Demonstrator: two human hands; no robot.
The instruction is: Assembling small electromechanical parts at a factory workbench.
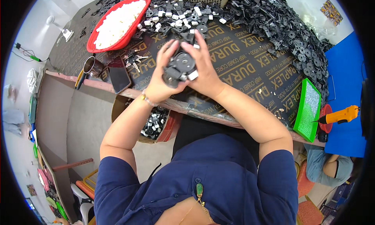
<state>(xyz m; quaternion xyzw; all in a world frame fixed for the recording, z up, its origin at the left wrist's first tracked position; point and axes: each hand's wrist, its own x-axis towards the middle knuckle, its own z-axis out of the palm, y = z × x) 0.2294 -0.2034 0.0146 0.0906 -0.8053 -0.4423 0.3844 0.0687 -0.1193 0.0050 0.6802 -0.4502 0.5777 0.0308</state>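
Observation:
Above the table, my left hand [159,81] and my right hand [206,73] are closed around a small cluster of black plastic parts [183,63]. A round black disc and a white piece show among them. The hands are close together, thumbs at the near side and fingers at the far side. How many parts each palm holds is hidden. Beyond my fingers, loose black parts with white pieces [179,17] spread over the dark printed board [238,65].
A red basket [147,8] of white pieces stands far left, near a metal cup [93,65] and a phone [119,79]. At right are a green tray [300,115] and an orange power screwdriver [341,115]. Below the table edge sits a cardboard box [119,108] of parts.

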